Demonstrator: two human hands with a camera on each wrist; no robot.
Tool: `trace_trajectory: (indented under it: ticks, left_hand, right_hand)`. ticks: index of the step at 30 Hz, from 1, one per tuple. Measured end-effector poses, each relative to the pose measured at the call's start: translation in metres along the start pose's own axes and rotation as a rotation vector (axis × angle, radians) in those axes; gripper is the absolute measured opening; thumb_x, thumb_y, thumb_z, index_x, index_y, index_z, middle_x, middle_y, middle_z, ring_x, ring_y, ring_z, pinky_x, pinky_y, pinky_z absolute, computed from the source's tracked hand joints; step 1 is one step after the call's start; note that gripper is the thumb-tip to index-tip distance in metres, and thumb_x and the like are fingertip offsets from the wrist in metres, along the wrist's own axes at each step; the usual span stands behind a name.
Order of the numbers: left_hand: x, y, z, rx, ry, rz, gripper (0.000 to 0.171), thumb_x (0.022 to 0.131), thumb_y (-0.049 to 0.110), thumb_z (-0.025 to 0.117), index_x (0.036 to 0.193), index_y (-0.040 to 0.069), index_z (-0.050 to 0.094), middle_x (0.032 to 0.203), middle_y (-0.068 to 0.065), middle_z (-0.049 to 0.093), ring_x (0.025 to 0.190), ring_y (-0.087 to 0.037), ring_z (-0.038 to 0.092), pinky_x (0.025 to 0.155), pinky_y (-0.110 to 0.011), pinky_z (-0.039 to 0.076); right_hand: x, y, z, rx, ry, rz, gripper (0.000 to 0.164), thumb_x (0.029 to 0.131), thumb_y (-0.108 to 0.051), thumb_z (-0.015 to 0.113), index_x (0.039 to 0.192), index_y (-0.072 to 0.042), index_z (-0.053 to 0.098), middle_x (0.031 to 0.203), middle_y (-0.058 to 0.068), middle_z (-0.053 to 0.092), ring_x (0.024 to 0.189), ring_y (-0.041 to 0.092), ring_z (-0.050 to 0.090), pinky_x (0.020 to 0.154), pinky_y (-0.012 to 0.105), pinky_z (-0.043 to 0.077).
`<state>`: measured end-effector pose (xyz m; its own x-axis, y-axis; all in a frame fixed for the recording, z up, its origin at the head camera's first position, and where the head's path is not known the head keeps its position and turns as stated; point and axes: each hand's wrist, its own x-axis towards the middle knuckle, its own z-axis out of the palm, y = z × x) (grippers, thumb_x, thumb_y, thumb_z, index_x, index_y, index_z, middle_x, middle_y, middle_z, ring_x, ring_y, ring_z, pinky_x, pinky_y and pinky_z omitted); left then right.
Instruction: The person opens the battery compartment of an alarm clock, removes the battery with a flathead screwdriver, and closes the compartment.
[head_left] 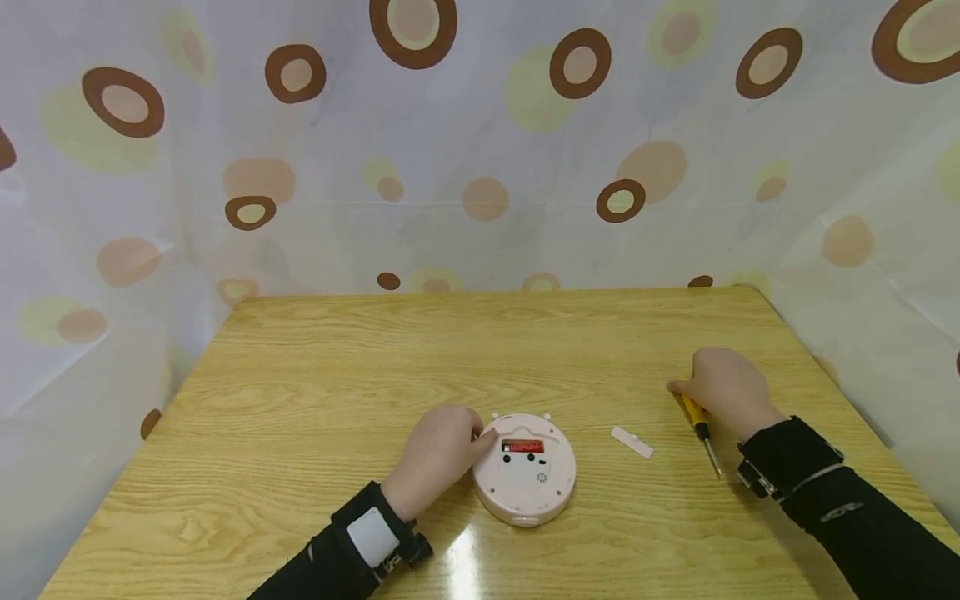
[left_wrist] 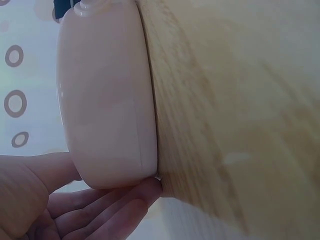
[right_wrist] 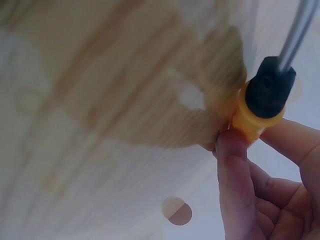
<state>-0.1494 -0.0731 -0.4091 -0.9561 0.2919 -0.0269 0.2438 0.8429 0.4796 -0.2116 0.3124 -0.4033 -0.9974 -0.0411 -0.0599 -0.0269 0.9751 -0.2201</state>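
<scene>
A round pale pink alarm clock (head_left: 522,492) lies back side up on the table, its battery bay uncovered with a red battery (head_left: 522,446) inside. My left hand (head_left: 442,454) grips the clock's left edge, thumb over the back and fingers along the side; in the left wrist view the fingers (left_wrist: 107,212) curl round the clock's rounded wall (left_wrist: 107,95). Off to the right, my right hand (head_left: 729,390) holds a screwdriver (head_left: 695,414) by its yellow handle, the metal shaft pointing back toward me. The right wrist view shows thumb and fingers pinching that handle (right_wrist: 255,117).
Between the clock and the screwdriver lies a small pale battery cover (head_left: 632,442). The wood-grain table (head_left: 337,358) meets a patterned curtain (head_left: 480,150) at its back and sides.
</scene>
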Motion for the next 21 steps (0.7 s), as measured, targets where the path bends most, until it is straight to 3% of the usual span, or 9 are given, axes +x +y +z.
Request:
trace_trajectory:
  ticks: [9,15,21]
  left_hand:
    - [-0.001,0.000,0.000,-0.001,0.004,0.000,0.035,0.101,0.029,0.073,0.070,0.013,0.072,0.054,0.006,0.047,0.049,-0.007,0.043,0.048,-0.020,0.031]
    - [-0.001,0.000,0.000,-0.006,0.007,0.004,0.035,0.101,0.029,0.073,0.070,0.013,0.072,0.054,0.007,0.047,0.049,-0.007,0.042,0.048,-0.020,0.031]
    - [0.000,0.000,0.000,-0.006,0.008,0.013,0.036,0.102,0.029,0.073,0.069,0.013,0.070,0.053,0.007,0.046,0.049,-0.007,0.042,0.048,-0.020,0.030]
  right_hand:
    - [-0.004,0.000,0.001,-0.006,0.029,-0.016,0.058,0.099,-0.035,0.073,0.052,-0.016,0.043,0.051,-0.005,0.031,0.044,0.013,0.033,0.047,0.026,0.025]
    - [-0.008,0.000,-0.001,-0.028,0.098,-0.050,0.060,0.101,-0.034,0.071,0.051,-0.016,0.042,0.050,-0.005,0.030,0.043,0.013,0.033,0.048,0.027,0.023]
    - [-0.010,-0.006,-0.007,-0.033,0.118,-0.091,0.052,0.103,-0.029,0.069,0.056,-0.014,0.053,0.051,-0.003,0.035,0.046,0.015,0.036,0.049,0.029,0.025]
